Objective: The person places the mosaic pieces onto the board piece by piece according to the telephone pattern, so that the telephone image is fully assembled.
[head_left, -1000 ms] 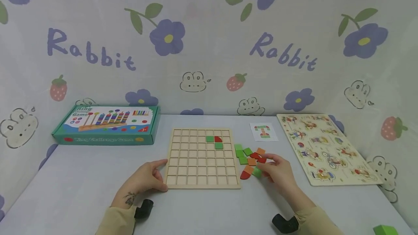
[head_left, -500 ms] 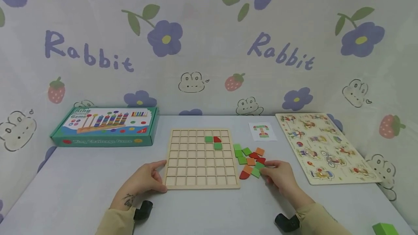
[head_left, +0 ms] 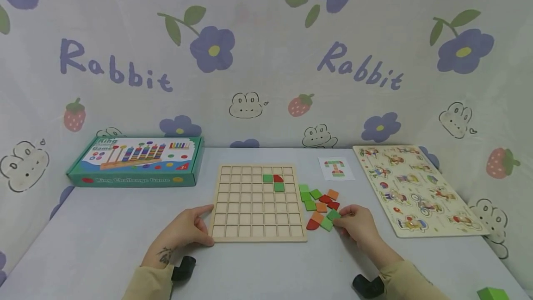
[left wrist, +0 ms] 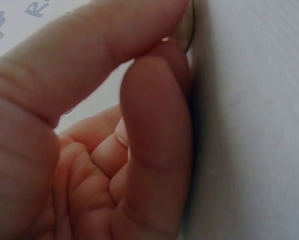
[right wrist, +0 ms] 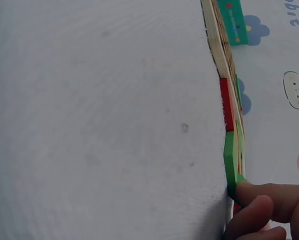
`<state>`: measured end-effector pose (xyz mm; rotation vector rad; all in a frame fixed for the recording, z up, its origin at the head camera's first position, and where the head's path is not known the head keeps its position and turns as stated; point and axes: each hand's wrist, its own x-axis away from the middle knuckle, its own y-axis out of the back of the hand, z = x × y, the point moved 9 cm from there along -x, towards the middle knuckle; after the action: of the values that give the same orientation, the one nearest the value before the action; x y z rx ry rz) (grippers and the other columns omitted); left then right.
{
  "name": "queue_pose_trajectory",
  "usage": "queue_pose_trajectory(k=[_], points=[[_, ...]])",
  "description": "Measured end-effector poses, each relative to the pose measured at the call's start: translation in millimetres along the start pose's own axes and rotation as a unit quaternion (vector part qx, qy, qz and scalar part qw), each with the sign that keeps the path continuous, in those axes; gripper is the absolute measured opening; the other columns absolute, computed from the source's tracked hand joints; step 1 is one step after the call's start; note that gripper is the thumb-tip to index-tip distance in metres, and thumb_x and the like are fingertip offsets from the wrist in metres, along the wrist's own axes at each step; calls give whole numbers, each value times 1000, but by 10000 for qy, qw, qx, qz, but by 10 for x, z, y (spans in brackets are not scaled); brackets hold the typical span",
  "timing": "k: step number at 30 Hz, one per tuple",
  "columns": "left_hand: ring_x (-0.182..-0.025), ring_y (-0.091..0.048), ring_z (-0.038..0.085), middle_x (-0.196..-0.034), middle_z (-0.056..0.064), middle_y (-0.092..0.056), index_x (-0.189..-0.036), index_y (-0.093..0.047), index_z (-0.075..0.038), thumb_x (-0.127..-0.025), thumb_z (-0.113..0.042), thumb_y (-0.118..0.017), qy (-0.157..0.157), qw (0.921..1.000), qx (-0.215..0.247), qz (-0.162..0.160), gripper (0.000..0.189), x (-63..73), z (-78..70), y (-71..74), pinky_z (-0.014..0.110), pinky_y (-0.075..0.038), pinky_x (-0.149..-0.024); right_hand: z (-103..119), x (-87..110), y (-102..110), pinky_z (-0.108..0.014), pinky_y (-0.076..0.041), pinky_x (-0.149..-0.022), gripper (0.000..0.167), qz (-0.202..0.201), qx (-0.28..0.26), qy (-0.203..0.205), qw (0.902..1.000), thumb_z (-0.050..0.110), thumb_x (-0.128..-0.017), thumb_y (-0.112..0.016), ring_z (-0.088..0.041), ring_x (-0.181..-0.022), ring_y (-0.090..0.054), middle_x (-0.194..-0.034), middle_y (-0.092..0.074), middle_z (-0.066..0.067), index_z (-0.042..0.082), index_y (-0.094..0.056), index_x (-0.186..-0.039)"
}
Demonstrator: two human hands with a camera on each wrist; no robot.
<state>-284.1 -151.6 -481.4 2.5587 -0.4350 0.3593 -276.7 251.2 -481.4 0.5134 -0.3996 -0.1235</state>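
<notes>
A wooden grid board (head_left: 258,240) lies flat in the middle of the table. Its upper right cells hold two green squares (head_left: 268,178) and a red quarter-round tile (head_left: 278,178). My left hand (head_left: 185,226) rests at the board's left side, index fingertip and thumb tip against the edge; the left wrist view is filled by these fingers (left wrist: 157,110). Right of the board lies a loose cluster of green, orange and red tiles (head_left: 321,207). At its right end my right hand (head_left: 360,226) pinches a green square tile (head_left: 333,215) between thumb and index finger.
Behind the cluster lies a pattern card (head_left: 350,170) printed in green, red and orange. A wooden picture puzzle (head_left: 433,228) lies at right. The green Ring Challenge Game box (head_left: 135,178) is at back left. A green block (head_left: 492,293) shows at bottom right.
My right hand has drawn back slightly toward me and right, taking hold of a green square tile at the cluster's edge. My left hand stays against the board.
</notes>
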Motion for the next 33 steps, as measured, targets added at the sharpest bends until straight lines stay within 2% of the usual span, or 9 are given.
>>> queue_pose_trajectory(k=[6,9,12,18,21,24,28,33], points=[[-53,-46,11,-61,2,-57,-139,-39,-3,-60,-1,-82,10,10000,10,1,90,-18,16,0,26,-38,-52,127,1,-16,-28,-36,-54,16,315,237,178,9991,10,-79,-68,-16,-62,-44,-72,-49,-3,3,-57,-88],[-53,-46,11,-61,2,-56,-139,-38,-3,-60,-1,-82,-19,10000,28,-1,91,-19,10,1,26,-37,-51,301,-18,-58,-27,-34,-51,15,459,206,242,9984,11,-79,-68,-15,-60,-45,-71,-51,-2,5,-56,-86],[-52,-45,11,-60,2,-56,-139,-38,-2,-60,-1,-82,-43,10000,37,-1,91,-15,4,4,26,-37,-51,539,-73,-152,-26,-34,-49,16,523,39,333,9981,12,-81,-65,-15,-58,-46,-70,-53,-3,5,-54,-91],[-52,-45,11,-60,2,-56,-139,-39,-2,-60,0,-82,-6,10000,29,-37,90,-8,9,4,26,-37,-51,1040,-290,-523,-26,-35,-51,21,486,-24,714,9963,16,-85,-62,-12,-55,-42,-77,-55,-5,4,-59,-103],[-51,-46,11,-60,3,-56,-139,-39,-2,-59,1,-81,13,10000,46,-67,90,-5,14,9,26,-37,-51,1248,-386,-767,-26,-37,-53,20,534,20,942,9941,16,-85,-62,-13,-57,-43,-83,-57,-5,4,-61,-101],[-51,-46,11,-60,3,-56,-139,-40,-3,-59,1,-81,14,9999,41,-99,90,1,16,17,26,-37,-51,1431,-468,-986,-26,-42,-57,16,541,127,1231,9908,12,-84,-62,-13,-63,-50,-84,-59,-7,2,-63,-97],[-52,-46,11,-60,3,-56,-139,-39,-2,-59,0,-82,-66,10000,43,-47,90,2,15,24,26,-37,-51,1582,-551,-1187,-27,-46,-64,11,412,311,1334,9897,10,-83,-64,-15,-72,-57,-85,-63,-8,3,-64,-91],[-53,-46,11,-61,3,-57,-139,-39,-2,-60,-1,-82,-60,10000,6,23,90,-14,12,15,27,-38,-52,1639,-608,-1296,-31,-46,-67,13,255,654,1289,9892,12,-82,-66,-19,-78,-58,-92,-63,-9,4,-64,-92]])
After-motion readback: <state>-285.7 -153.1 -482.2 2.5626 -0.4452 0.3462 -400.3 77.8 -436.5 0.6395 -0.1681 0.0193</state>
